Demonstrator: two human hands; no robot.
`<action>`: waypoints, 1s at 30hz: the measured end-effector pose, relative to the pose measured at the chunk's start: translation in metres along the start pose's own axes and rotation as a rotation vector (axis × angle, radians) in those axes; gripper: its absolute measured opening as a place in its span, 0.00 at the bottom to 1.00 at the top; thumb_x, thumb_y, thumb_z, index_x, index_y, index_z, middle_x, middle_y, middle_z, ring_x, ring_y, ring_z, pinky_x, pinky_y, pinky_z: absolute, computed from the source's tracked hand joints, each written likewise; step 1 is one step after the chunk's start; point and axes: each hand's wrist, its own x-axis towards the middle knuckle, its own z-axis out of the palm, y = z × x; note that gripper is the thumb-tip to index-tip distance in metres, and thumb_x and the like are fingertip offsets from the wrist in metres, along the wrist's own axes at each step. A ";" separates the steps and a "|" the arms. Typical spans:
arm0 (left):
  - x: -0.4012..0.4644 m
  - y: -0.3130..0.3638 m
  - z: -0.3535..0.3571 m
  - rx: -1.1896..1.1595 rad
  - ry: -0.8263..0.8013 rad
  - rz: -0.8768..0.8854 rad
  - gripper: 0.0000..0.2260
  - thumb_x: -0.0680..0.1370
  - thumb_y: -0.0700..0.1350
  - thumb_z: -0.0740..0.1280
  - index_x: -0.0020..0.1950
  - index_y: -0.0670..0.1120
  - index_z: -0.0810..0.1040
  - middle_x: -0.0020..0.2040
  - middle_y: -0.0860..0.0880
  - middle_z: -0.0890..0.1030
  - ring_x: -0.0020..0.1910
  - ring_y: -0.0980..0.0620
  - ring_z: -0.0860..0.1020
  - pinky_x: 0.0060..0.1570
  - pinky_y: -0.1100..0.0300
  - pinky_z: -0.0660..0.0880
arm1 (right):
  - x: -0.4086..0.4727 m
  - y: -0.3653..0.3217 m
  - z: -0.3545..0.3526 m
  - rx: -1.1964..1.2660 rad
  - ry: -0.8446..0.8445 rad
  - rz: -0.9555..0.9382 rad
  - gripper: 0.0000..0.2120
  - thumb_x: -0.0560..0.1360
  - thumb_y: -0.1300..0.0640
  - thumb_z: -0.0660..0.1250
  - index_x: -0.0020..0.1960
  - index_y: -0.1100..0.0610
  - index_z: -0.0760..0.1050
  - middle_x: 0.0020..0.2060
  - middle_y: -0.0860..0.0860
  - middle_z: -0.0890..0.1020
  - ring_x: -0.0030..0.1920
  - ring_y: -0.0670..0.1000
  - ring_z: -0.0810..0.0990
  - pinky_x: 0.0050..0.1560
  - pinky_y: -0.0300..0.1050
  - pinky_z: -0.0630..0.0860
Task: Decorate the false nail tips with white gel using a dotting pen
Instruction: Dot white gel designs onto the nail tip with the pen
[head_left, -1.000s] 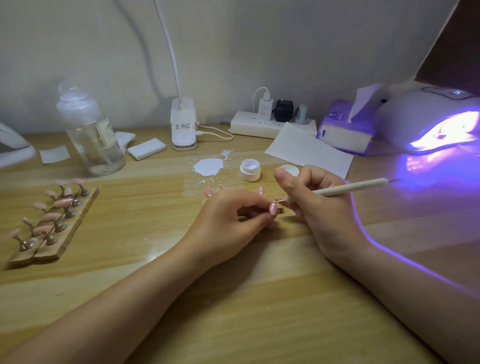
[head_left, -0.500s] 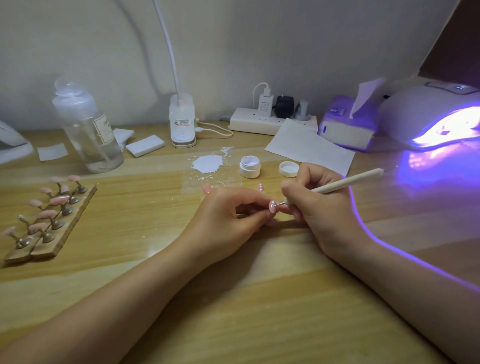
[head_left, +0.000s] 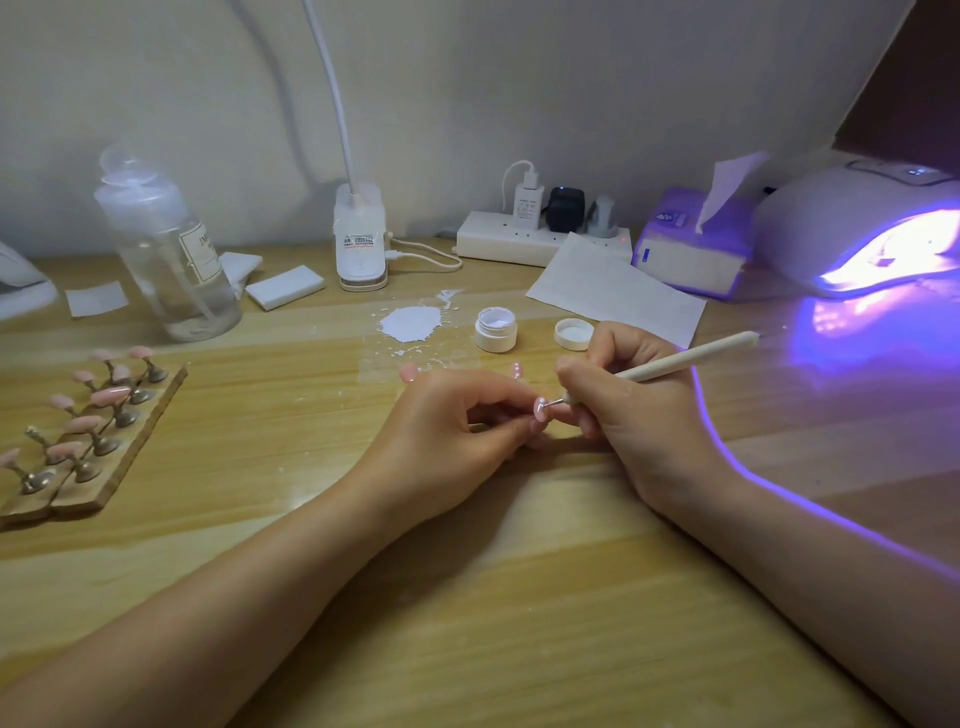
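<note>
Pink nail tip (head_left: 541, 410) pinched by left hand (head_left: 447, 431) — dotting pen (head_left: 675, 362) tip seemingly touching.

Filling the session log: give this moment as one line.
step: dotting | left hand: pinches pink false nail tip | right hand: holds cream dotting pen, metal point at tip | small white gel jar: open

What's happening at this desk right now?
A person is dotting white gel onto a pink false nail tip. The left hand pinches the tip just above the wooden desk, while the right hand holds a dotting pen like a pencil, its metal point at the tip's surface. The open gel jar and its lid sit just behind. More pink tips wait on a stand to the left, and the curing lamp glows purple.
</note>
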 end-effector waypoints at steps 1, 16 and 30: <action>0.000 0.000 0.000 -0.003 0.000 0.000 0.13 0.73 0.34 0.69 0.42 0.54 0.81 0.33 0.57 0.82 0.36 0.60 0.81 0.37 0.71 0.74 | 0.000 0.000 0.000 -0.007 0.004 0.001 0.19 0.68 0.73 0.62 0.25 0.57 0.62 0.15 0.49 0.65 0.18 0.45 0.64 0.33 0.44 0.79; 0.000 -0.001 0.000 0.019 -0.003 0.004 0.13 0.73 0.34 0.69 0.42 0.53 0.81 0.33 0.57 0.82 0.35 0.62 0.81 0.37 0.71 0.73 | -0.001 -0.002 0.000 -0.043 -0.005 -0.004 0.17 0.69 0.73 0.62 0.27 0.59 0.61 0.16 0.51 0.65 0.18 0.44 0.66 0.28 0.38 0.75; 0.000 0.000 0.000 0.019 -0.008 -0.007 0.12 0.73 0.34 0.68 0.42 0.53 0.81 0.34 0.55 0.82 0.36 0.60 0.81 0.37 0.71 0.74 | 0.000 0.000 0.000 -0.034 -0.002 0.002 0.17 0.69 0.72 0.63 0.27 0.59 0.61 0.17 0.52 0.64 0.18 0.44 0.65 0.30 0.40 0.76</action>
